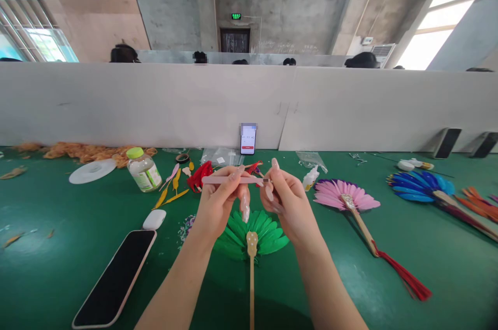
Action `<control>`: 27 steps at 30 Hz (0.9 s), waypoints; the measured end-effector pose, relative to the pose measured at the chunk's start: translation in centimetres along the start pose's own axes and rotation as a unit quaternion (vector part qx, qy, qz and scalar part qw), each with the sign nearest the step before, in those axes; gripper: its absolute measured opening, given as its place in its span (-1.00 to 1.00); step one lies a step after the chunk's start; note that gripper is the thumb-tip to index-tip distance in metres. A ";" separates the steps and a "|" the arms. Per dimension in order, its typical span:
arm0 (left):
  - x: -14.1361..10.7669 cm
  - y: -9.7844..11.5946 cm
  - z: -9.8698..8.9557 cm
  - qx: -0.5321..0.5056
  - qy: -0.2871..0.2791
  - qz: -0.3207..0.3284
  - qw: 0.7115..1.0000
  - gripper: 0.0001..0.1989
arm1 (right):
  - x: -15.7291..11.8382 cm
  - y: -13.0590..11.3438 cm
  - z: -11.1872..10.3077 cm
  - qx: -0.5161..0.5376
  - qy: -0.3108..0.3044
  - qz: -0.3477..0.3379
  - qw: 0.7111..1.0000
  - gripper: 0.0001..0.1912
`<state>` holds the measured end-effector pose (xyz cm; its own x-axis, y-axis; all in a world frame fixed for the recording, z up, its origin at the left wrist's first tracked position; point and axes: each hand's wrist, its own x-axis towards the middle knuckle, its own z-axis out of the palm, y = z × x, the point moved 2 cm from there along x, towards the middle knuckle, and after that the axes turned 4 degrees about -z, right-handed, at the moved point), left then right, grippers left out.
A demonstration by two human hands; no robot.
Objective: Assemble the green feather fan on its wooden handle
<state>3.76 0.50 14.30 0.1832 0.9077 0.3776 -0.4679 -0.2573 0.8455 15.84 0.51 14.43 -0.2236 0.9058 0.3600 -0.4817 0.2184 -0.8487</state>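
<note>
Above the table, my left hand [220, 200] pinches a thin, pale pink pen-like stick [213, 180], held level. My right hand [290, 200] has its fingers closed at the stick's dark tip; whether anything small sits between them is too fine to make out. Below both hands lies a green feather fan [274, 239] with a light wooden handle [252, 283] pointing toward me. Small pearl-like beads dot the head of that handle. Tiny loose sequins or beads [185, 229] lie left of the fan, partly hidden by my left forearm.
Left are a phone [116, 278], a white case [154, 219], a green-lidded jar [143, 172], and loose feathers [175, 184]. Right are a glue bottle [310, 178], a pink fan [348, 195] with red tassel, and a blue fan [420, 184]. A lit phone [248, 139] leans against the partition [155, 107].
</note>
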 end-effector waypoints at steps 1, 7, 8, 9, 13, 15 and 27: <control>-0.2 0.3 0.0 0.046 -0.002 0.025 0.999 -0.81 | 0.0 0.1 0.0 -0.014 0.008 -0.008 1.000 -0.52; -1.3 1.9 0.1 0.330 -0.028 0.149 0.932 -0.87 | -0.1 0.6 -0.3 -0.083 0.044 -0.026 0.995 -0.53; -1.4 2.2 0.2 0.369 -0.031 0.178 0.912 -0.87 | -0.2 0.6 -0.3 -0.087 0.046 -0.027 0.995 -0.53; -1.5 2.4 0.2 0.401 -0.035 0.209 0.891 -0.86 | -0.2 0.6 -0.3 -0.090 0.046 -0.028 0.994 -0.52; -1.7 2.8 0.6 0.469 -0.063 0.291 0.831 -0.81 | -0.3 0.2 -0.2 -0.118 0.049 -0.027 0.991 -0.52; -1.8 2.9 0.7 0.492 -0.069 0.316 0.808 -0.80 | -0.4 -0.1 -0.1 -0.140 0.059 -0.023 0.988 -0.54; -2.1 2.9 0.9 0.514 -0.069 0.323 0.791 -0.79 | -0.4 -0.5 -0.2 -0.202 0.062 -0.038 0.977 -0.55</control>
<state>2.83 -2.46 16.29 0.3196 0.4495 0.8341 0.4356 -0.8515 0.2919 16.32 0.11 14.66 -0.0826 0.9128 0.4000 -0.1146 0.3900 -0.9136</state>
